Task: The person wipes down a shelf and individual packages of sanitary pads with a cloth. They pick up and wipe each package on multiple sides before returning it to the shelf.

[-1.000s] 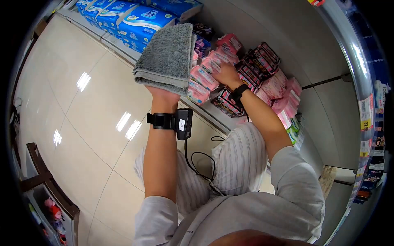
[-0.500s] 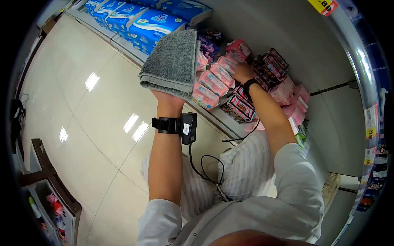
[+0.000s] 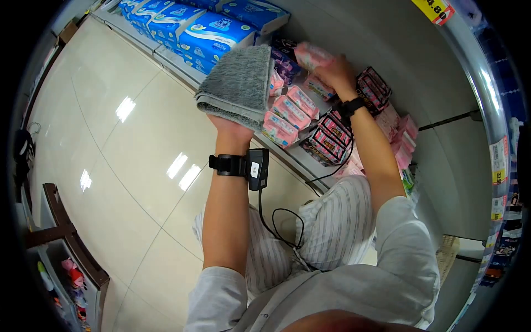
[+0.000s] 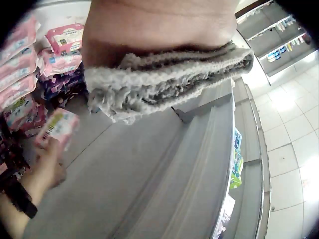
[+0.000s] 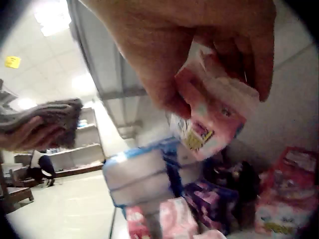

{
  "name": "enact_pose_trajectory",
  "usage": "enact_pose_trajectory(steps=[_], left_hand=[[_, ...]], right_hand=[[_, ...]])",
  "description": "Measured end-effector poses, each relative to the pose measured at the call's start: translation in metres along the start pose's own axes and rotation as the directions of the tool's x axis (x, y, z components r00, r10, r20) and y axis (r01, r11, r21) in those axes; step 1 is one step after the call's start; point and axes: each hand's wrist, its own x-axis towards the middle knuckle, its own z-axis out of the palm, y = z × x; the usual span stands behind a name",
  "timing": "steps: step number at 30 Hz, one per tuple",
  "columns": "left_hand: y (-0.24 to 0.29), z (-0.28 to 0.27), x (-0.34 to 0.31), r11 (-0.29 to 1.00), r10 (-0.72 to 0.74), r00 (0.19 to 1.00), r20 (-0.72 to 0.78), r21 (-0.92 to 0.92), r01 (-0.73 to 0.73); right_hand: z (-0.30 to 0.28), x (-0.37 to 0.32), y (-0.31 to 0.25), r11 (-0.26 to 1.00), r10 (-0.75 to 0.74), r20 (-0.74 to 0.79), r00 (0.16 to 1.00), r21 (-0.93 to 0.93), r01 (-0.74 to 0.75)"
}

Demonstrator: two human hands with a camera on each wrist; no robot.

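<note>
My left hand (image 5: 35, 134) holds a folded grey towel (image 3: 235, 83); the towel covers most of the hand in the head view. In the right wrist view its fingers lie along the towel's underside, and the thumb is hidden. Over the shelf, my right hand (image 3: 337, 74) grips a pink sanitary pad pack (image 5: 214, 112) between thumb and fingers. Below and beside it, more pink packs (image 3: 290, 112) stand in rows. Black-and-pink packs (image 3: 326, 145) lie nearer to me, and dark purple packs (image 5: 212, 204) sit farther back.
Blue tissue packs (image 3: 215, 33) fill the shelf at the far left. A curved shelf rail with price tags (image 3: 498, 160) rises on the right. Glossy tiled floor (image 3: 121, 149) spreads to the left, with a brown-edged display bin (image 3: 77, 249) beyond. Black cables hang from both wrists.
My right hand has moved from among the pink packs up and toward the back of the shelf, now with a pink pack lifted in it. The towel stays in the left hand.
</note>
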Motion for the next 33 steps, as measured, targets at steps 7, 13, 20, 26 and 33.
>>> enact_pose_trajectory(steps=[7,13,20,26,33], left_hand=[[-0.013,0.017,0.009,0.989,0.013,1.000,0.004,0.151,-0.013],[-0.012,0.014,0.001,0.975,0.163,0.956,-0.244,0.186,-0.119],[-0.006,-0.002,-0.001,0.960,0.216,0.962,-0.166,0.214,-0.179],[-0.009,0.015,-0.015,0.880,0.237,0.935,-0.262,0.466,-0.093],[-0.016,0.028,0.004,0.952,0.168,0.970,-0.174,0.286,-0.114]], right_hand=[[-0.057,-0.060,-0.112,0.522,-0.810,-0.425,0.404,-0.210,0.827],[-0.050,-0.116,-0.134,0.407,-0.880,-0.299,0.370,-0.072,0.910],[-0.056,-0.127,-0.131,0.431,-0.535,-0.171,0.828,0.788,0.441],[-0.042,-0.109,-0.114,-0.035,-0.679,0.667,0.305,0.386,-0.922],[-0.031,-0.073,-0.098,0.062,-0.168,0.661,0.732,0.748,-0.661]])
